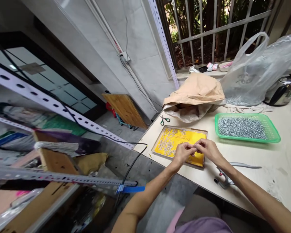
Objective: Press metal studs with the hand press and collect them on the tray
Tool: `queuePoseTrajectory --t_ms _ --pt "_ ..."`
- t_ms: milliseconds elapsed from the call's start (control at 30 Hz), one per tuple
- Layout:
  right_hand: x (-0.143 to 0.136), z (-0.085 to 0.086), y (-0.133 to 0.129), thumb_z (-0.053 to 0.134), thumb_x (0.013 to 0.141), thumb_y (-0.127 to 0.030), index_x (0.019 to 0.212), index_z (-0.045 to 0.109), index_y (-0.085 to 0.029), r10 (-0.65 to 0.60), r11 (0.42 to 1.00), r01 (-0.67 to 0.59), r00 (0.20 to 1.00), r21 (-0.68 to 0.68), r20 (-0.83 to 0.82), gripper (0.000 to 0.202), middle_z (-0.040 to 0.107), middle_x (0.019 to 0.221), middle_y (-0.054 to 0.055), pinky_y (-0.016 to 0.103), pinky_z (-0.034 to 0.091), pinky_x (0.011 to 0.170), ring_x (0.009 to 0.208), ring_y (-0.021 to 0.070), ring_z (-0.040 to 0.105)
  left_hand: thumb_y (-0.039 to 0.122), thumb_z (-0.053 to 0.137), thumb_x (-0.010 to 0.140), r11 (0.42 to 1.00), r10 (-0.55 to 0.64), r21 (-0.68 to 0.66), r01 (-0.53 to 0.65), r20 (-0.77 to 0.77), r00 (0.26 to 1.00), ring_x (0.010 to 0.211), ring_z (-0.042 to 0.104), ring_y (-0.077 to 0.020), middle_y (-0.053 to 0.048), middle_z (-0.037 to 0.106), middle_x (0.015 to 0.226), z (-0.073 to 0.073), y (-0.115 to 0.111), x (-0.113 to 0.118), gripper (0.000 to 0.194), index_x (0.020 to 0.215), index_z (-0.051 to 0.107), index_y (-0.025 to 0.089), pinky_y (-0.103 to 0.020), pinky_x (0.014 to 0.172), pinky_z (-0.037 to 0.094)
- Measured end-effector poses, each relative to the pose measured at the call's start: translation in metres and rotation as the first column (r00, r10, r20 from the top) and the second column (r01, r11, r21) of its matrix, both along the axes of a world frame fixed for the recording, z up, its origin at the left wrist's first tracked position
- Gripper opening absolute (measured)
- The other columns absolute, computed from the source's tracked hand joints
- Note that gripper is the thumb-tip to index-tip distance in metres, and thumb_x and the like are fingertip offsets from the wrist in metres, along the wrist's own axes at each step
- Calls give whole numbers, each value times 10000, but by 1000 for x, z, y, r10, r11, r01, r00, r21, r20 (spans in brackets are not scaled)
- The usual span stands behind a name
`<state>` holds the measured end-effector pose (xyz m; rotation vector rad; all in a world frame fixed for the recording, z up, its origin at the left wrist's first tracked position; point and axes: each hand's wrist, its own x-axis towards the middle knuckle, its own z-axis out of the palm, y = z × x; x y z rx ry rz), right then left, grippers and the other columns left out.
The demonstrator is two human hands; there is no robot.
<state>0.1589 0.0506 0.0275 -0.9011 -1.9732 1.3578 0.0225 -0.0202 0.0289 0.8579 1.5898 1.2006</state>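
Observation:
My left hand (pixel 183 153) and my right hand (pixel 207 149) meet over the right part of a shallow tray (pixel 205 132) with a yellow lining. Fingers of both are pinched together at the tips; whatever lies between them is too small to make out. Many small pale metal pieces (pixel 167 146) are scattered over the tray's left side. To the right, a green plastic basket (pixel 275 134) holds a heap of small grey metal pieces (pixel 242 127).
Green-handled scissors (pixel 164 120) lie behind the tray. A brown paper bag (pixel 196 90), a clear plastic bag (pixel 247 74) and a metal kettle (pixel 282 90) stand at the back. A grey metal and black tool (pixel 224 179) sits beneath my right forearm.

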Motion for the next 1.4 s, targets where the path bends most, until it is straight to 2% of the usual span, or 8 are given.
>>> queuePoseTrajectory --t_ms 267,467,567,700,900,1100,1233,1400 --pt "-17 6 -3 527 748 -305 632 570 -198 -31 999 31 999 -41 -6 164 608 549 -10 237 434 502 496 127 559 405 894 450 997 61 -63 -45 277 959 523 612 -97 -3 632 591 -3 -3 -13 476 690 621 98 -219 565 533" --pt "-25 -1 -8 511 782 -297 669 565 -198 -79 996 77 995 -51 -55 160 613 565 -8 256 469 520 505 136 577 324 889 522 993 76 -114 -33 401 913 542 613 -94 -19 650 642 -10 -3 -23 418 760 645 82 -220 571 540" --pt "-30 -3 -2 497 815 -283 713 590 -189 -68 998 68 996 -14 -61 168 642 620 10 273 495 567 565 148 612 320 873 549 988 148 -87 -125 341 928 594 597 -84 -15 642 683 -11 -2 -26 377 747 657 84 -203 581 527" --pt "-22 9 7 537 807 -210 808 662 -170 -42 962 36 999 271 15 131 688 858 77 318 514 683 683 164 630 358 829 587 975 216 14 -220 127 968 568 534 -67 11 615 671 -5 -5 -26 343 762 684 100 -192 540 488" --pt "64 29 -18 471 911 -226 1043 652 -177 -48 877 -43 983 479 175 229 637 967 83 302 499 754 856 178 622 349 799 601 995 -77 -59 81 64 995 528 542 -79 -9 646 659 0 -21 15 331 800 696 105 -196 509 467" --pt "155 -5 -80 473 920 -203 919 641 -195 -183 868 -132 812 479 555 168 588 825 50 272 458 654 763 171 583 278 722 683 882 -370 -297 365 41 928 419 497 -68 27 580 518 -24 -20 71 185 709 655 108 -179 435 413" --pt "174 -29 -103 498 900 -156 985 602 -177 -220 871 -130 758 473 614 136 571 835 46 259 422 604 716 161 557 304 651 755 799 -500 -427 423 -81 862 339 422 -55 63 495 422 -38 -14 83 194 685 636 124 -162 362 326" --pt "174 -37 -108 413 882 -49 917 567 -181 -267 882 -53 763 468 589 206 553 829 41 257 396 614 717 155 537 327 628 770 738 -576 -526 422 -167 800 314 397 -58 76 454 383 -38 -10 84 219 667 623 134 -166 359 303"
